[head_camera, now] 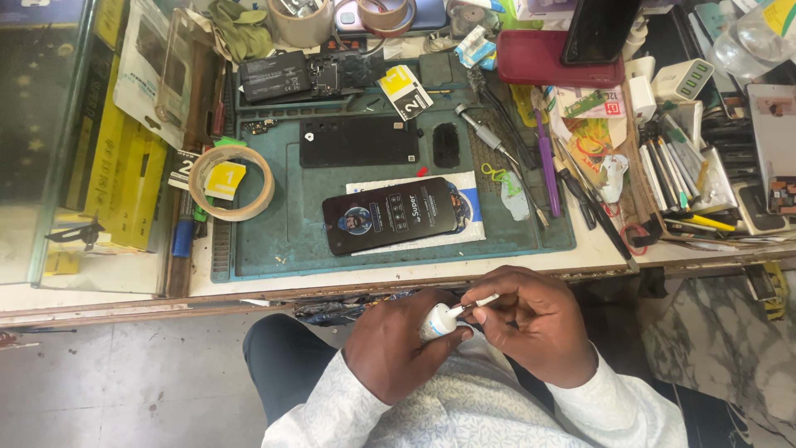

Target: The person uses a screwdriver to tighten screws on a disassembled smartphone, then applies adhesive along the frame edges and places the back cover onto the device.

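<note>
Two bare hands, left hand (396, 347) and right hand (535, 325), free of rings, watch or gloves. Long sleeves (327, 411) in white cloth printed all over with a small pale grey leaf pattern (same cloth across the chest), cuffs ending at the wrists. Dark trousers (278, 365) below, plain, near black.

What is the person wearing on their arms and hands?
Both arms wear long white sleeves with a faint grey leafy pattern, ending at the wrists. The left hand and right hand are bare: no gloves, and no rings or watch show.
</note>
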